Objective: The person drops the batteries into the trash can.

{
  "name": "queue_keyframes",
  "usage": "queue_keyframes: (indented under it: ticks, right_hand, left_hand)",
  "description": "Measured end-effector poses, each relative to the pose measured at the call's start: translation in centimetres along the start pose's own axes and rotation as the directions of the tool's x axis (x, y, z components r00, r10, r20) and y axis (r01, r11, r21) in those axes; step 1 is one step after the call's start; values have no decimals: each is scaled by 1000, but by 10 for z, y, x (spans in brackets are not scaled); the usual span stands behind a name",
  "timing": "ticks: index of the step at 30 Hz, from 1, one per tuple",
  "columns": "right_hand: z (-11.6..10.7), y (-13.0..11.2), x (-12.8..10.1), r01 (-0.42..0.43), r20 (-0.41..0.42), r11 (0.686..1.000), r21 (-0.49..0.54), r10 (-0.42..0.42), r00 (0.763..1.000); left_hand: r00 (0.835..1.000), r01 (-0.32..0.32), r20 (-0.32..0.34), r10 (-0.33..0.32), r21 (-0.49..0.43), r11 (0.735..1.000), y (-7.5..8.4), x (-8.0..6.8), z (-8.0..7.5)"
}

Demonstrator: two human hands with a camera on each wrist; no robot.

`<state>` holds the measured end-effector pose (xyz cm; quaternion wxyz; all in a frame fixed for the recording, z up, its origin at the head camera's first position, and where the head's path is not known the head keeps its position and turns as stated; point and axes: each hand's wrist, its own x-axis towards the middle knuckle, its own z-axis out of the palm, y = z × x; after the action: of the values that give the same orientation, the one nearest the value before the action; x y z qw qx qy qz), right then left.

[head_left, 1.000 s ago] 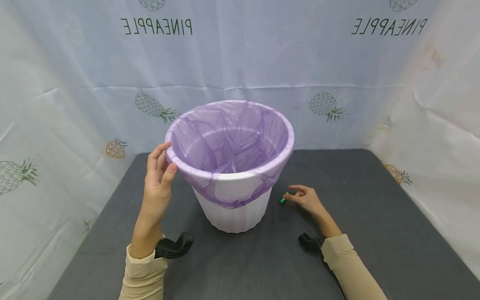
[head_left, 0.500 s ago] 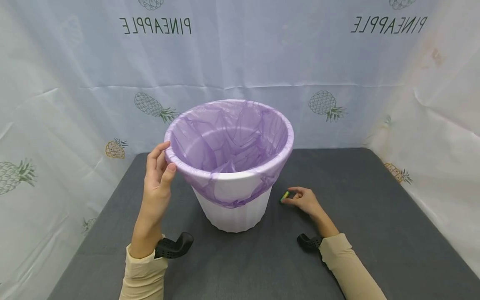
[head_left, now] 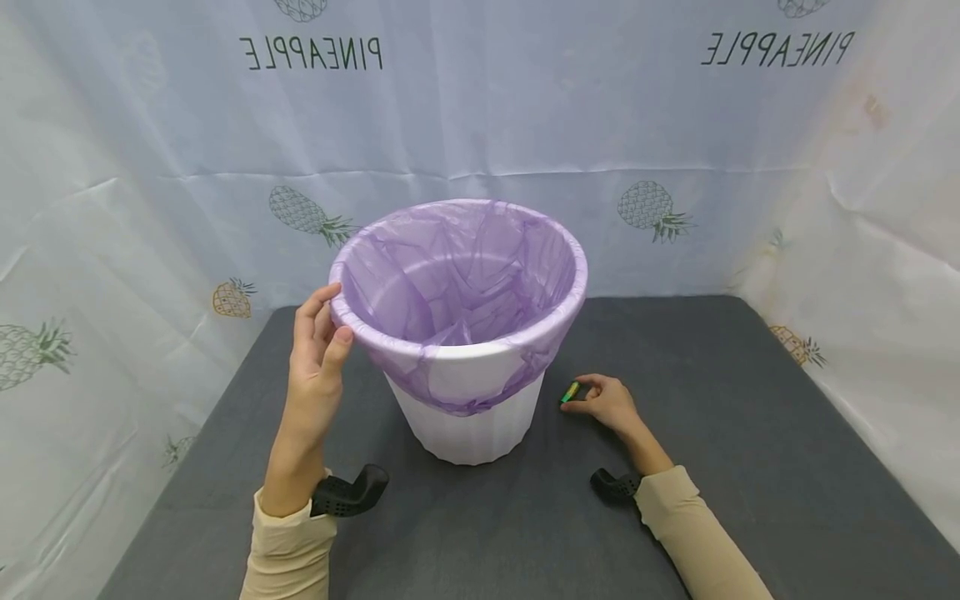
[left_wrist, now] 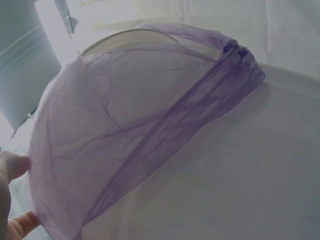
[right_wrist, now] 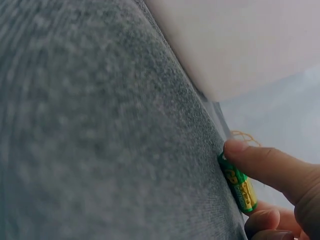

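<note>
A small green and yellow battery is down by the dark tabletop, right of the white trash can. My right hand pinches it end to end between thumb and fingers; the right wrist view shows the battery close against the cloth surface. A thin purple trash bag lines the can and folds over its rim. At the rim's left side, my left hand rests its fingertips and thumb on the outside. In the left wrist view two fingertips touch the bag-covered edge.
The upright can stands in the middle of the dark grey table. Pale curtains with pineapple prints hang behind the table and on both sides. Black wrist mounts sit at the cuffs of both sleeves.
My right thumb and fingers have shifted to the two ends of the battery, which shows more fully now. The right wrist has moved slightly left. My left hand and the can look unchanged.
</note>
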<state>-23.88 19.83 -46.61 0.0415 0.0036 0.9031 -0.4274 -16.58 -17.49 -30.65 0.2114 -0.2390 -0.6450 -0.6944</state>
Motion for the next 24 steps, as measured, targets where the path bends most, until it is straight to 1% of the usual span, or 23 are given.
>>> queue_keyframes:
  ticks: [4,8,14,24]
  right_hand:
    - [1,-2,0,-14,-18,999,-30,14,1000]
    - [2,-2,1,-27,-27,999,-31,26,999]
    - [2,-1,0,-29,-20,1000,11,29,999]
    - [-2,-2,-1,2,1,995,96,-2,1000]
  left_hand:
    - [1000,-4,1,4,8,1000,0,0,0]
    - [1000,1,-3,-1,7,1000,-1,1,0]
    - [1000,15,-9,-15,-13,1000,-3,1,-2]
    - [1000,8,-5,-8,-8,1000,-3,0,-2]
